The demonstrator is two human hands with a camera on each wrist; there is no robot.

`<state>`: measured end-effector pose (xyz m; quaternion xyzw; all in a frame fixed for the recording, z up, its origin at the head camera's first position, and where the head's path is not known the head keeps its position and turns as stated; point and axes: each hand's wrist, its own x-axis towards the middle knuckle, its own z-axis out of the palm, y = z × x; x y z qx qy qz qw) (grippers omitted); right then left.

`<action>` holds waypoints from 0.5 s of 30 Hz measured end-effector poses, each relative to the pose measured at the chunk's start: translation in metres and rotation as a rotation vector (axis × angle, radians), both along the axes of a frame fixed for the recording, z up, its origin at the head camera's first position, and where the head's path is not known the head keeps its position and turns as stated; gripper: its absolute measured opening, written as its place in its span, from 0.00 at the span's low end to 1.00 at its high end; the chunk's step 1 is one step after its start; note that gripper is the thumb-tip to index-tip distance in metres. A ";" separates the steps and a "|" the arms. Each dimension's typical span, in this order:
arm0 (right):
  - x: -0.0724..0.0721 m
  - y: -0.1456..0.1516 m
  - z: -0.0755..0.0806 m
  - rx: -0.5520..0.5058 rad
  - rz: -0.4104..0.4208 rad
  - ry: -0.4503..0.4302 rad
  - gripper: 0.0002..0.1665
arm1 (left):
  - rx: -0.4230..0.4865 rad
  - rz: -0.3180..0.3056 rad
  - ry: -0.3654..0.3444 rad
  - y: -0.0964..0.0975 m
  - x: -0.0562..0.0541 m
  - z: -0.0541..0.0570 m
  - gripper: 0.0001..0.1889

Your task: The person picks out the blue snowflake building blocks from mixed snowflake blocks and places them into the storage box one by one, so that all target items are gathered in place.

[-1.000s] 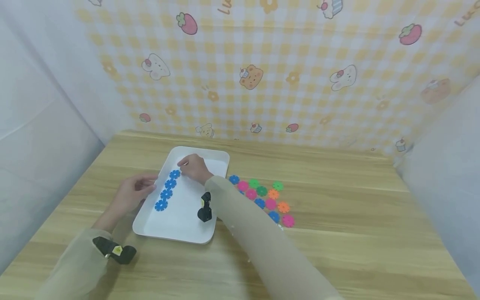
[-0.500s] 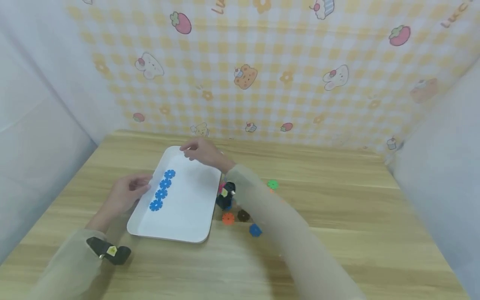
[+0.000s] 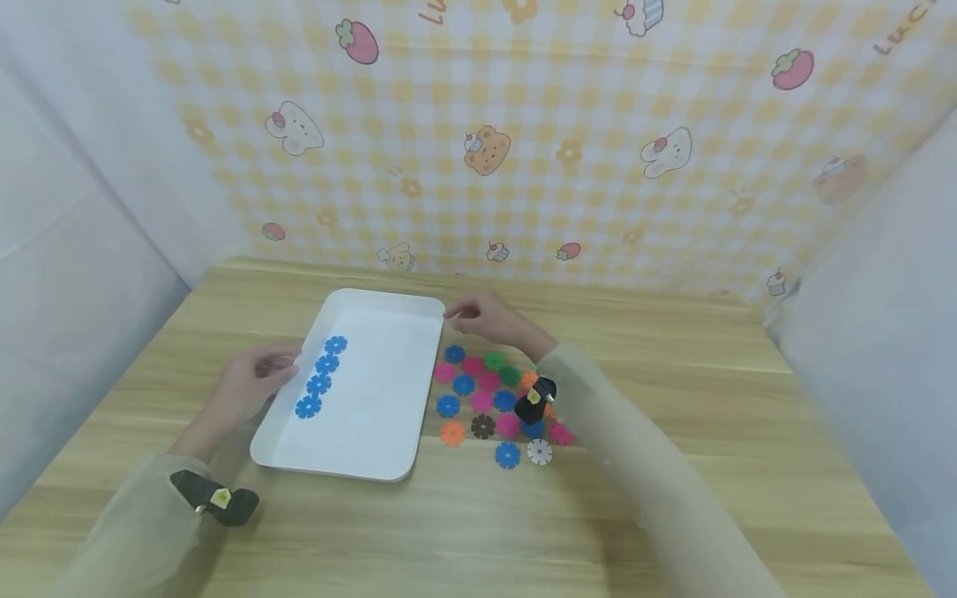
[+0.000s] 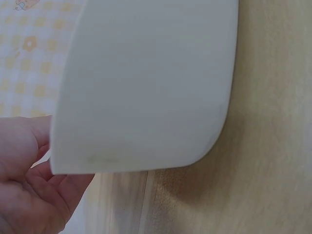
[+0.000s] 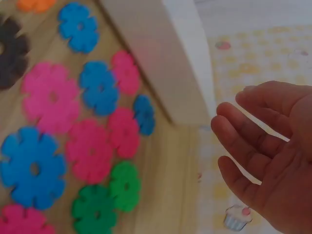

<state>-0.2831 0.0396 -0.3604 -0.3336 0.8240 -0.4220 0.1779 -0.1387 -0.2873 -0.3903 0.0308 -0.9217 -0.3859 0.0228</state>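
My left hand (image 3: 247,384) grips the left rim of a white tray (image 3: 374,390); in the left wrist view its fingers (image 4: 73,187) meet the tray's edge. Inside the tray, several blue notched snowflake discs (image 3: 318,384) stand in a slanted row along the left side. My right hand (image 3: 488,318) is just off the tray's far right corner, above the table. In the right wrist view the right hand (image 5: 280,146) has loosely bent fingers and nothing in them. Below it lie loose snowflake discs, among them a green disc (image 3: 495,361) and a blue disc (image 3: 454,355).
Right of the tray, more discs are spread on the wooden table (image 3: 673,498): an orange disc (image 3: 452,433), a black disc (image 3: 483,427), a white disc (image 3: 539,452) and several pink ones. The right sleeve (image 3: 635,440) hides part of the spread. A checked cloth (image 3: 538,199) hangs behind.
My right hand has lifted away from the row of discs and moved right, out past the tray's far right corner. The left hand stays at the tray's left rim. The view has shifted slightly.
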 end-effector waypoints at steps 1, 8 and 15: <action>0.000 0.004 -0.003 0.012 -0.002 0.009 0.15 | 0.000 -0.002 0.003 0.000 0.000 0.000 0.19; 0.001 0.017 -0.026 0.077 -0.049 -0.027 0.17 | -0.006 -0.009 0.015 0.002 0.002 0.001 0.19; 0.002 0.014 -0.035 0.102 -0.080 -0.101 0.18 | -0.003 -0.009 0.016 0.001 0.002 0.001 0.19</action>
